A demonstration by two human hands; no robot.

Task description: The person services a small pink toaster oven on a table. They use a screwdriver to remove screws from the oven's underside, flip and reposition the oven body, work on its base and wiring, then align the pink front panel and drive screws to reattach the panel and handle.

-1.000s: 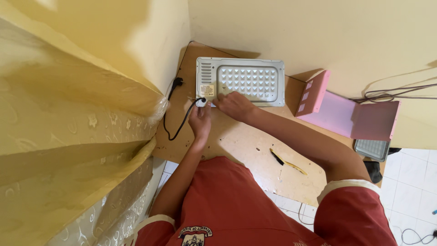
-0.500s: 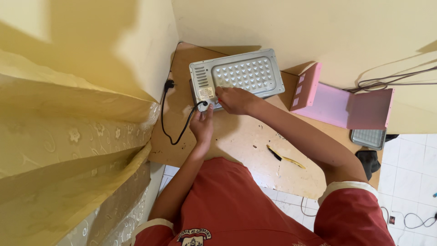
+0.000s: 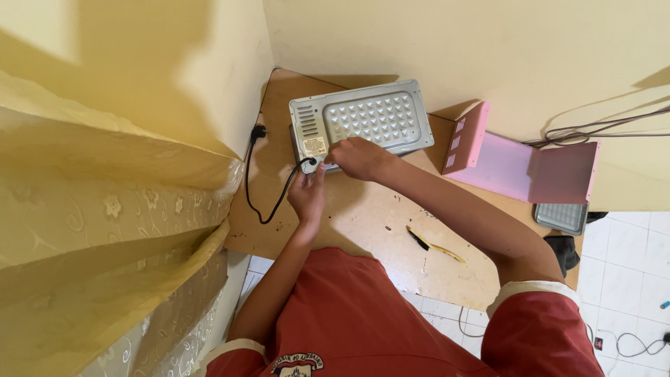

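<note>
A grey metal appliance (image 3: 370, 119) with a dimpled panel and vent slots lies on a wooden table (image 3: 363, 223) in the corner of yellow walls. A black power cable (image 3: 269, 202) runs from its near-left corner to a plug (image 3: 257, 131) lying by the wall. My left hand (image 3: 307, 197) pinches the cable where it enters the appliance. My right hand (image 3: 357, 158) rests with curled fingers on the appliance's near edge, right beside the left hand. What the fingers grip there is hidden.
A pink folded metal cover (image 3: 520, 164) lies right of the appliance. A yellow-handled tool (image 3: 436, 246) lies on the table near my right forearm. A small grey grille (image 3: 562, 216) sits at the table's right end. A yellow patterned curtain (image 3: 105, 244) hangs at the left. Cables (image 3: 593, 129) trail along the wall.
The appliance has turned slightly, its right end now farther from me. Both hands stay at its near-left corner, the left still on the cable.
</note>
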